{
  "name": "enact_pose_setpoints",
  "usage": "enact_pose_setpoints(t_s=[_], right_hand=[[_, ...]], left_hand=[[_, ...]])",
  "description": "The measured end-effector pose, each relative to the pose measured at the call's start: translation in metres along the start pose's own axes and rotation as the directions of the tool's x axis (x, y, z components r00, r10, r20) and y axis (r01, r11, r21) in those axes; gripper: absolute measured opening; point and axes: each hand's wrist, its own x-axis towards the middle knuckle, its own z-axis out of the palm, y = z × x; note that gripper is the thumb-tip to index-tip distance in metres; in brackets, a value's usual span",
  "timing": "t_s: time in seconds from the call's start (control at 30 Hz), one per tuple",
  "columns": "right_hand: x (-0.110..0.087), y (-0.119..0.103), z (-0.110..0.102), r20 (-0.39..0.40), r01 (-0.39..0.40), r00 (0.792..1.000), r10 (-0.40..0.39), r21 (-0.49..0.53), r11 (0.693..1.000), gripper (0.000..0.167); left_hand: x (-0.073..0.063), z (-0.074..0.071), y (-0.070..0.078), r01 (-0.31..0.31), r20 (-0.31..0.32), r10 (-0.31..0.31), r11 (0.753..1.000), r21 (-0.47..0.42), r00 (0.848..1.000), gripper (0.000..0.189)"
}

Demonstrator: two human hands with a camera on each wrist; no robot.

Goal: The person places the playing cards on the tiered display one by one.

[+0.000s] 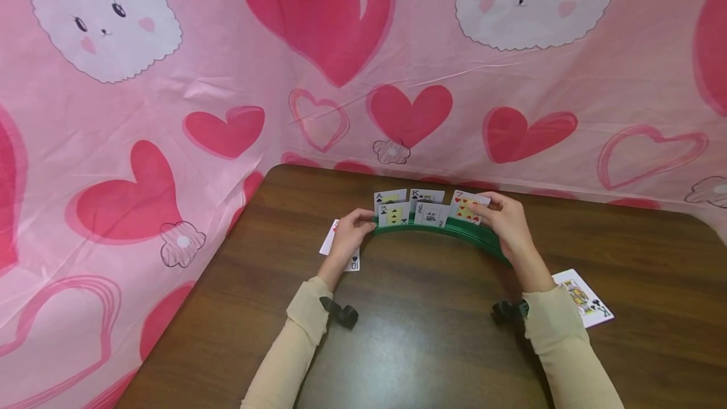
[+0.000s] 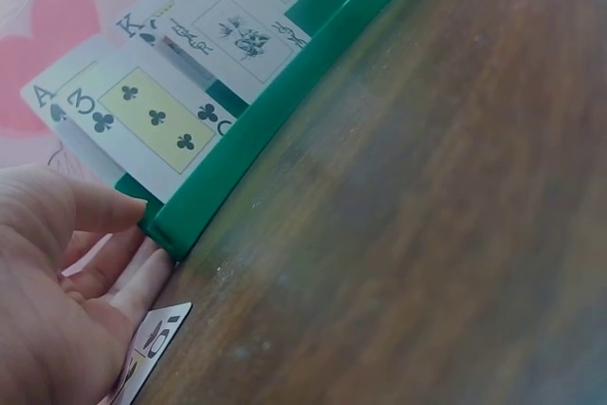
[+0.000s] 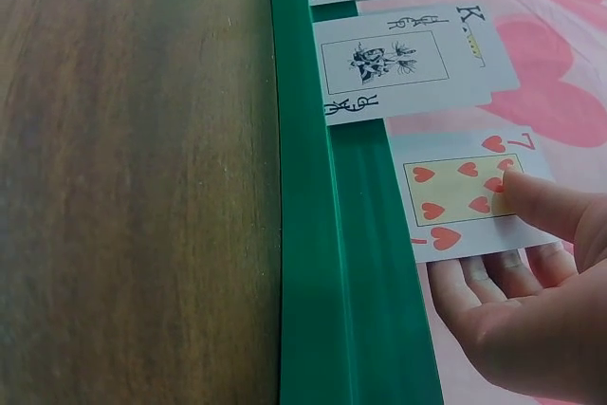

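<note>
A curved green card holder (image 1: 474,235) stands on the table with playing cards upright in it. My left hand (image 1: 351,235) grips its left end between thumb and fingers, as the left wrist view shows. My right hand (image 1: 508,223) pinches the seven of hearts (image 3: 455,211), thumb on its face and fingers behind; its lower edge is at the holder's rear slot. Further left, the joker (image 3: 379,64) stands in front of a king (image 1: 428,195). At the left end, the three of clubs (image 2: 156,120) stands before an ace (image 1: 390,195).
Beside my left wrist, a ten (image 1: 354,262) and a red-marked card (image 1: 329,242) lie on the wooden table (image 1: 409,333), partly hidden by the hand. A king of clubs (image 1: 585,298) lies near my right sleeve. A pink patterned cloth (image 1: 352,112) hangs behind the table.
</note>
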Motion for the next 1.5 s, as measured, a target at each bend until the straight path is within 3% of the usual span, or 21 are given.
enact_pose_setpoints(t_s=[0.2,0.37,0.53,0.77,1.03,1.17,1.5], right_hand=[[0.0,0.0,-0.001,-0.001,-0.011,1.0,0.011,0.018,1.0,0.011],[-0.001,0.0,0.0,-0.009,-0.001,1.0,0.001,0.003,1.0,0.017],[-0.001,0.0,0.001,-0.008,0.0,1.0,0.0,-0.002,1.0,0.019],[-0.003,0.002,0.0,-0.013,-0.012,1.0,0.011,-0.056,0.998,0.028],[-0.003,0.004,0.0,-0.009,-0.014,1.0,0.014,-0.078,0.997,0.03],[-0.005,0.005,-0.002,-0.025,-0.014,1.0,0.012,-0.085,0.996,0.028],[-0.004,0.008,0.001,-0.029,-0.006,1.0,0.003,-0.093,0.996,0.028]], left_hand=[[0.0,-0.003,0.002,0.011,0.028,-0.011,1.0,0.024,1.0,0.024],[0.001,-0.01,0.004,-0.007,0.068,0.005,1.0,0.025,0.998,0.025],[0.0,-0.016,0.005,0.017,0.111,-0.015,1.0,-0.018,0.994,0.026],[0.0,-0.015,0.003,0.021,0.129,-0.019,1.0,-0.016,0.991,0.026],[0.011,-0.02,0.009,-0.079,0.159,0.051,0.982,0.173,0.986,0.021],[0.017,-0.02,0.01,-0.094,0.218,0.048,0.974,0.207,0.975,0.021],[0.026,-0.034,0.013,-0.159,0.373,0.065,0.961,0.228,0.926,0.024]])
